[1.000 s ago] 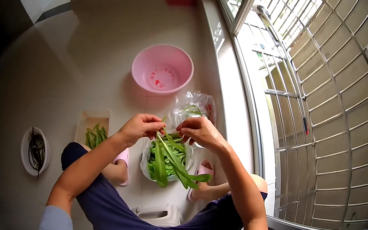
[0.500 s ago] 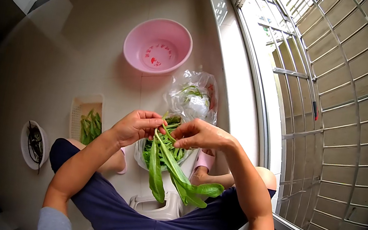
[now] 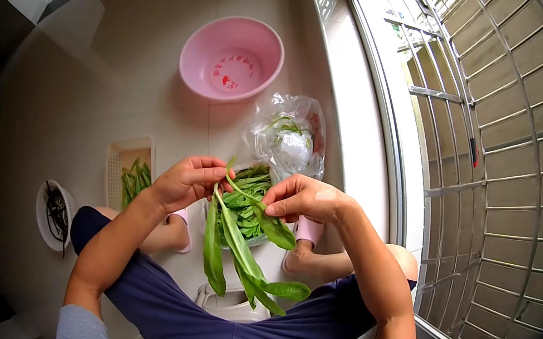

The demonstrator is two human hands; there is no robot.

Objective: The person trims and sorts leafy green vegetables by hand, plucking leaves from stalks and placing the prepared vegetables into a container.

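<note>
Between my hands hangs a small bunch of long green leaves. My left hand pinches the pale stem ends, and the leaf tips droop toward my lap. One leaf slants to the right, and the thumb and fingers of my right hand are closed on it. Just below and behind both hands, a clear plastic bag on the floor holds many green leaves, partly covered by the bunch.
A pink basin stands ahead. Beside it lies a clear bag with some greens. At left are a cream basket of green pods and a white basket with dark strands. A plastic stool is between my legs; a barred window is at right.
The view has tilted down. My right hand has moved from near the stem ends onto one leaf and drawn it off to the right, while my left hand keeps hold of the stems.
</note>
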